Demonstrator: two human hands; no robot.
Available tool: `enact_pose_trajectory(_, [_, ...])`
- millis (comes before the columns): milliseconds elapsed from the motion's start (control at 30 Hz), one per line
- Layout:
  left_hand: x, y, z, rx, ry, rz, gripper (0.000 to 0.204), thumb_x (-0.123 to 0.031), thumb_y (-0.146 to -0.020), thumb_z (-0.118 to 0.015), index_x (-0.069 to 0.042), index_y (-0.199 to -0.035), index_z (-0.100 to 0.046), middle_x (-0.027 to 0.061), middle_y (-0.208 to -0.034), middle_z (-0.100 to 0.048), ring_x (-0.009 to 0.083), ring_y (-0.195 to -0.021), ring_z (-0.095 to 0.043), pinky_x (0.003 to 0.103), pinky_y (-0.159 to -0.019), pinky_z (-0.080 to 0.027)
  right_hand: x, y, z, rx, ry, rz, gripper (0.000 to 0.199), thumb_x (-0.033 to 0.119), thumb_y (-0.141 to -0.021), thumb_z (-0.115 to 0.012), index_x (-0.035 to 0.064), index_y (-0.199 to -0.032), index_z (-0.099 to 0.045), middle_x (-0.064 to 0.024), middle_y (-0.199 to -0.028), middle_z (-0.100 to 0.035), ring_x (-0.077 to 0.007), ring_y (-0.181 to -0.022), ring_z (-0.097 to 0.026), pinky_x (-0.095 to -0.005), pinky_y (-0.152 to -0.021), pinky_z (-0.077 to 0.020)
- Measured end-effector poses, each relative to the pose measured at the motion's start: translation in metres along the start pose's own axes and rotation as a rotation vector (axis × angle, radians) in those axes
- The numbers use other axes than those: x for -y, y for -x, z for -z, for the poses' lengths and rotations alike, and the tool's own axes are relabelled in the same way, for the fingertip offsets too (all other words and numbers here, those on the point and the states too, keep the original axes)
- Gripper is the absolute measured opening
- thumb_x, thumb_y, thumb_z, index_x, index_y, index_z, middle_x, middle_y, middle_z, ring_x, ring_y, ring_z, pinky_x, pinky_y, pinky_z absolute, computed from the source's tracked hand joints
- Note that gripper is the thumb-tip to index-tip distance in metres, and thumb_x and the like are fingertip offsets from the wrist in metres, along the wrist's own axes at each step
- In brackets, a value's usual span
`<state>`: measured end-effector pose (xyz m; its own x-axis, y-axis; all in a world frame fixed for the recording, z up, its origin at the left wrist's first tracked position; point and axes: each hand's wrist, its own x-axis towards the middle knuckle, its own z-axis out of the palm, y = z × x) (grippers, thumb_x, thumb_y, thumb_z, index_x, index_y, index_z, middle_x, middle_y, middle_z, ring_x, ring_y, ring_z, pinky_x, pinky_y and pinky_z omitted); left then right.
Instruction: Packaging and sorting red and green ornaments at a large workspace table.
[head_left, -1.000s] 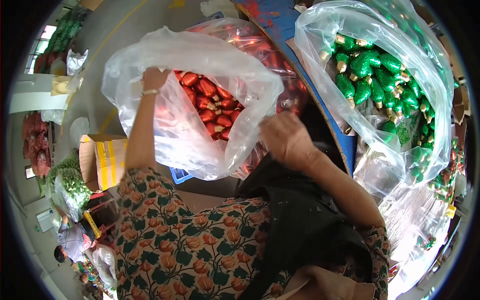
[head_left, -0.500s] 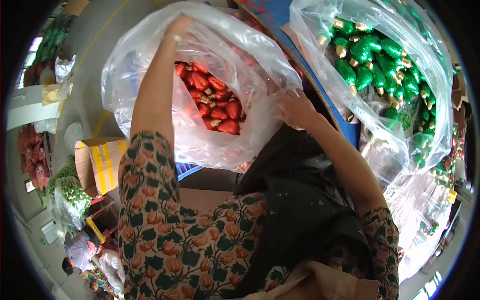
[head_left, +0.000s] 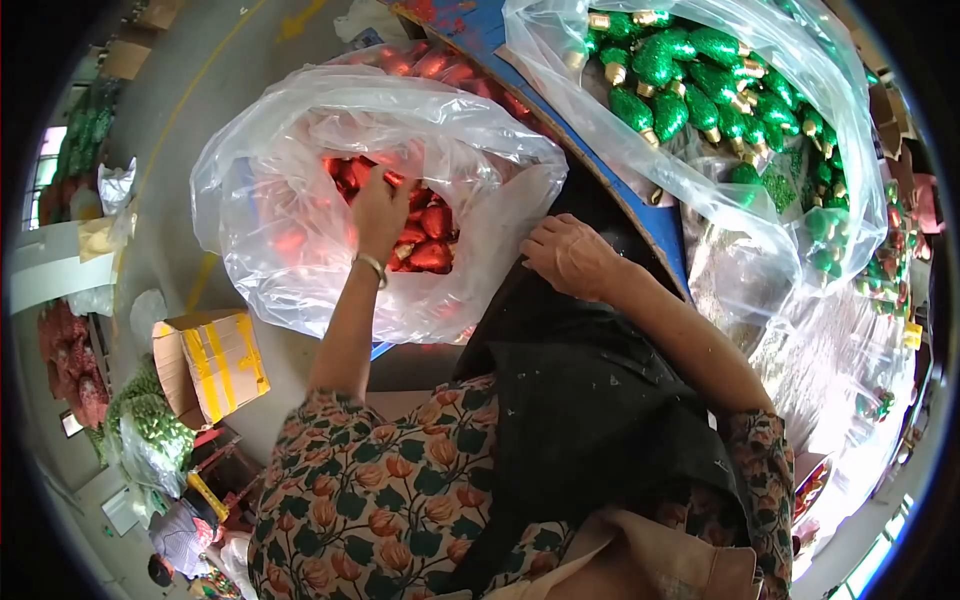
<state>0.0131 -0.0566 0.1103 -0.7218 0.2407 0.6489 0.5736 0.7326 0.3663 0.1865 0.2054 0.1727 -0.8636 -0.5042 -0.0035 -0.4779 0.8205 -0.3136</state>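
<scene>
A clear plastic bag (head_left: 300,110) stands open in front of me, with shiny red bulb-shaped ornaments (head_left: 432,222) with gold caps inside. My left hand (head_left: 382,212) reaches down into it, its fingertips among the red ornaments. Those fingertips are partly hidden, so a grip on an ornament cannot be made out. My right hand (head_left: 572,256) lies at the bag's near right edge, over my black apron (head_left: 600,400). Its fingers are loosely bent and a little apart, with nothing visible in them.
A second clear bag of green glitter bulb ornaments (head_left: 715,85) sits right, beyond a blue board edge (head_left: 640,215). More red ornaments (head_left: 432,65) lie behind the first bag. A cardboard box with yellow tape (head_left: 212,365) stands on the left. A person (head_left: 180,535) is at lower left.
My left hand has come from the bag's far rim down into the red ornaments. The bag's far rim has dropped nearer. My right hand has let go of the bag's edge and shifted slightly nearer.
</scene>
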Motion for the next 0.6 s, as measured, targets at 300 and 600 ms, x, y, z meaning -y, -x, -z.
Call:
enact_pose_trajectory(300, [0.030,-0.181,-0.176,0.591,1.025,1.036,0.017,-0.016,-0.084,-0.051,-0.001,-0.088,-0.059,0.0152,-0.080,-0.063,0.0259,-0.067,-0.064,0.039,-0.051,-0.053,0.026,0.059,0.057,-0.114,-0.333,-0.240,0.019,0.020,-0.084,-0.057,0.0020,-0.091,-0.059,-0.0099,-0.084,-0.060,-0.0259,-0.084,-0.059,-0.0356,-0.078,-0.0457])
enact_pose_trajectory(600, [0.050,-0.095,-0.242,0.507,0.186,0.374,0.037,-0.028,-0.082,-0.048,-0.002,-0.107,-0.057,0.0223,-0.107,-0.059,0.0417,-0.102,-0.052,0.045,-0.090,-0.041,0.068,0.127,0.082,-0.113,-1.392,-0.775,0.030,0.022,-0.090,-0.056,-0.0008,-0.109,-0.058,-0.0114,-0.101,-0.063,-0.0176,-0.100,-0.057,-0.0293,-0.085,-0.0434])
